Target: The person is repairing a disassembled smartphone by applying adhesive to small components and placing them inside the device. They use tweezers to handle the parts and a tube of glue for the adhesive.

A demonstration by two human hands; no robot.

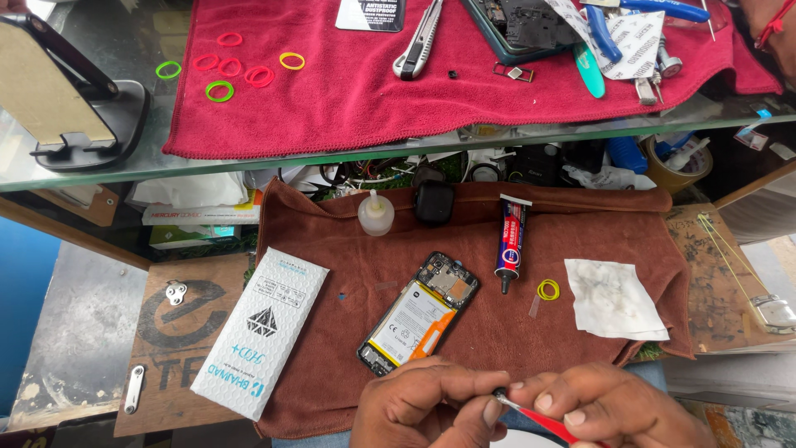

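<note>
At the bottom edge of the view, the left hand (427,406) and the right hand (609,406) meet over the near hem of a brown towel (489,323). The right hand's fingers are clamped on a red-handled tool (539,419), thumb and forefinger pinched near its dark tip. The left hand's fingers are curled together and touch that tip; whether they hold a small part there I cannot tell. Just beyond the hands, an opened phone (419,314) lies back-up on the towel, its battery and circuit board exposed. Near it lie a glue tube (512,243), a yellow rubber band (548,289), a white cloth (613,299), a small dropper bottle (376,214) and a white packet (260,330). A red towel (365,91) covers the glass shelf above.
</note>
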